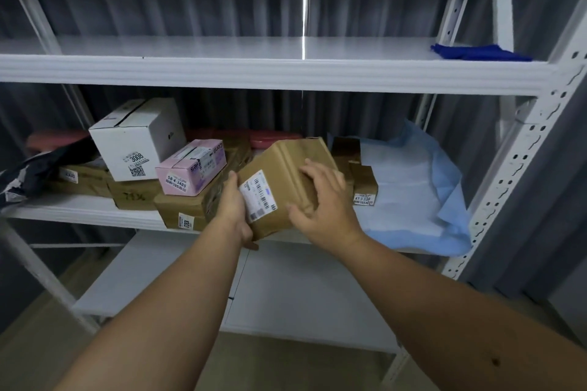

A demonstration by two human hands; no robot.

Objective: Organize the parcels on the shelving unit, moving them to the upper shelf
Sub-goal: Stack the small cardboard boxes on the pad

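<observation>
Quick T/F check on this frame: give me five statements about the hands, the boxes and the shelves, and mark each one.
1. Both hands hold the brown box. True: left hand grips its left edge, right hand its right side.
2. The upper shelf is packed with parcels. False: only a dark blue cloth lies at its right end.
3. The pink box sits on top of another brown carton. True.
4. The white box stands on the right of the middle shelf. False: it is on the left.
5. The light blue sheet lies on the upper shelf. False: it lies on the middle shelf, right side.
</observation>
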